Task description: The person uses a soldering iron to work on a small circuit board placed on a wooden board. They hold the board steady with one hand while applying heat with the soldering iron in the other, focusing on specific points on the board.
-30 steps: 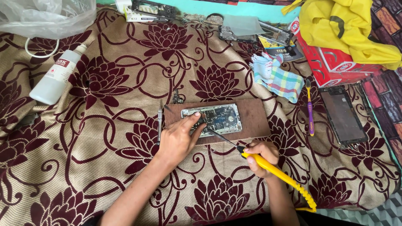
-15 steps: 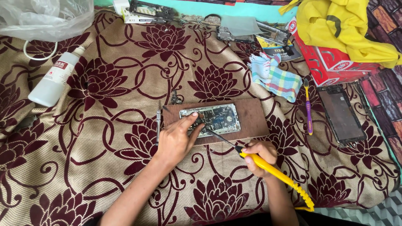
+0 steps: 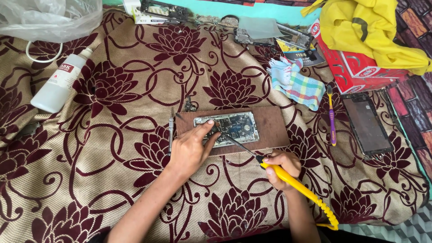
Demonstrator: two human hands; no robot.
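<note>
Change: hands sit as they did a second ago; only the view has drifted slightly, so the work on the board stays in the same spot
Left hand: left hand [image 3: 191,150] rests flat at the near-left edge of the circuit board [image 3: 227,128], fingers spread and pressing on it, gripping nothing
Right hand: right hand [image 3: 281,168] is curled tight around the yellow soldering iron [image 3: 297,189], its thin tip reaching up-left onto the board
Board: lies on a brown wooden slab [image 3: 270,128] at the middle of the maroon flowered cloth [image 3: 112,148]
Counts: one slim screwdriver [image 3: 170,130] just left of the slab, one white bottle [image 3: 58,87] far left, one purple toothbrush [image 3: 331,114], one phone screen [image 3: 366,126] at right, one checked rag [image 3: 297,83], one red box [image 3: 355,72] under yellow fabric [image 3: 373,29]
</note>
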